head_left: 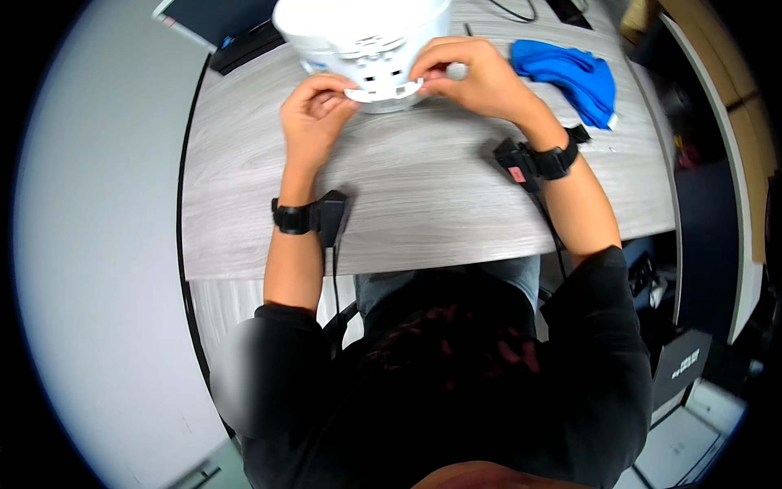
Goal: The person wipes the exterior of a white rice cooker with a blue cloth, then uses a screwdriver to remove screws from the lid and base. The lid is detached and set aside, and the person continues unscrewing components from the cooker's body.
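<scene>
White strip [383, 96] between both hands [316, 112] [479, 77], pink wrist-device label [517, 174]

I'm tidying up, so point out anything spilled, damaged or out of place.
Slightly untidy: the blue cloth, bunched rather than flat on the desk, to the right of the right hand. Nothing looks spilled, and the white tub shows no obvious damage, though fine detail is blurred.

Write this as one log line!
left hand: pinching left end of white strip | right hand: pinching its right end | white container: beyond strip
</scene>
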`<action>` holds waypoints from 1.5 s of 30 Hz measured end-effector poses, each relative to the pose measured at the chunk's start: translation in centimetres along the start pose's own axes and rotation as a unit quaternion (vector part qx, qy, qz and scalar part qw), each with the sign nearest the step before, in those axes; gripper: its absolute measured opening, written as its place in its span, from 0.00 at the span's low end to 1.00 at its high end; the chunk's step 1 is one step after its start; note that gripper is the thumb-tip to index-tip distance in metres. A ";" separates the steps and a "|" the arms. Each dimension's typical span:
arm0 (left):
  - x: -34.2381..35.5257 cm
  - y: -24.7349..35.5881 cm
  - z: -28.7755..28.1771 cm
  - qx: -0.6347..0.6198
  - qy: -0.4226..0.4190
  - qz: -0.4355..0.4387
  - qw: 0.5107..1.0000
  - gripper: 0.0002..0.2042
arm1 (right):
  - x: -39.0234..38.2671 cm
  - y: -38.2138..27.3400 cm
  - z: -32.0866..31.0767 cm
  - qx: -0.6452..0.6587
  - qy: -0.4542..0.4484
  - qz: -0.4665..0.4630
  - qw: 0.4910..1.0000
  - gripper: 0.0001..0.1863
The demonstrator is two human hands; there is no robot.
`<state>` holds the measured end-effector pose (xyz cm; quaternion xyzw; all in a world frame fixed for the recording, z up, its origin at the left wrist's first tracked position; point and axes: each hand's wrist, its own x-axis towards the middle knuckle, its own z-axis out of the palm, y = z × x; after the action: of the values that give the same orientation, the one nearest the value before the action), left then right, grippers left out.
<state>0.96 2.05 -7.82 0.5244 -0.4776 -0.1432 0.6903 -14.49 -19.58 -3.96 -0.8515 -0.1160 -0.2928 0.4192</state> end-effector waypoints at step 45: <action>3.0 3.0 15.4 0.294 -0.260 -0.040 0.919 0.24 | -11.8 3.6 -11.4 -0.352 0.042 0.301 0.885 0.11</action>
<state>-10.92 -7.80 -3.79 0.6668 -0.6390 -0.1552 0.3507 -26.90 -30.18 -7.89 -0.9241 0.2741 -0.2098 0.1639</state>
